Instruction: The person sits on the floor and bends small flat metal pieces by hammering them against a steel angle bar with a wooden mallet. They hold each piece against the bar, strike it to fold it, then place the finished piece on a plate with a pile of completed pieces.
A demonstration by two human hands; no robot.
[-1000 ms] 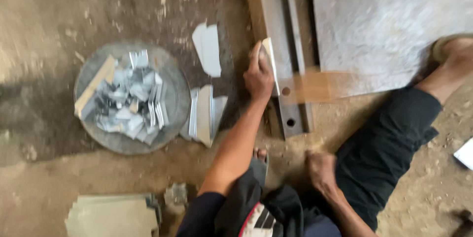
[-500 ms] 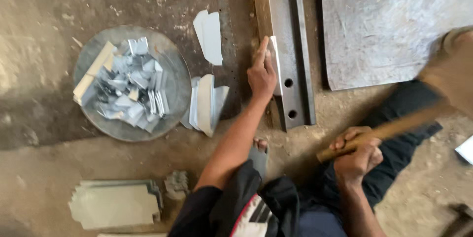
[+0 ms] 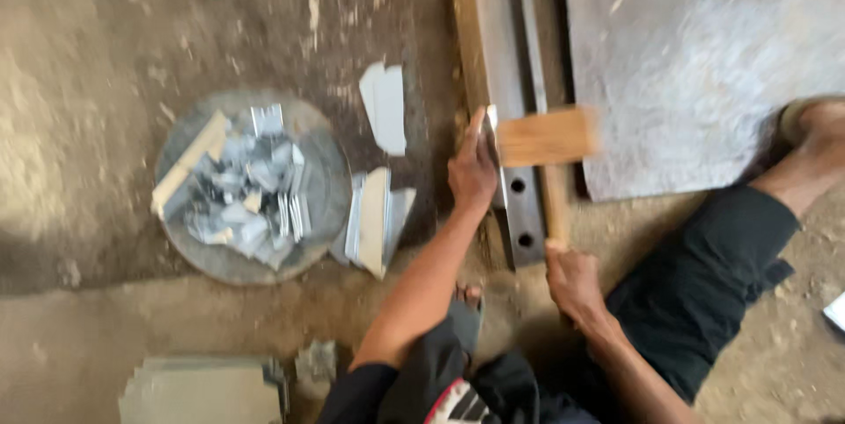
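Seated on the dirt floor [image 3: 79,327], working over a long steel bar [image 3: 509,81] with bolt holes near its close end, laid beside a wooden strip [image 3: 465,28] and a large grey metal plate [image 3: 704,63].

Left hand [image 3: 473,173]: fingers closed narrow around a small thin sheet-metal piece [image 3: 493,120], held on edge against the left face of the steel bar. Only the pale top corner of the piece visible; the rest hidden by the hand.

Right hand [image 3: 574,281]: fingers wrapped fully around the handle of a wooden mallet [image 3: 546,136]. Mallet head blurred, lying across the bar just right of the left hand; contact with the piece not discernible.

Handling, as judged from appearance:
- Sheet-metal piece: light, thin, stiff yet bendable; cut edges probably sharp. Best held by the flat faces, low and clear of the top edge, with fingertips kept off the strike line.
- Wooden mallet: moderate weight, head-heavy, rigid, non-slip. Grip near the handle end, as shown.
- Steel bar: heavy, rigid, stable under load; no holding required.

Surroundings: round metal pan [image 3: 326,213] full of folded metal pieces to the left; upright stack of flat blanks [image 3: 374,221] leaning just beside the pan; single loose blank [image 3: 385,107] on the floor near the wooden strip; further pile of sheets [image 3: 202,389] at the lower left.
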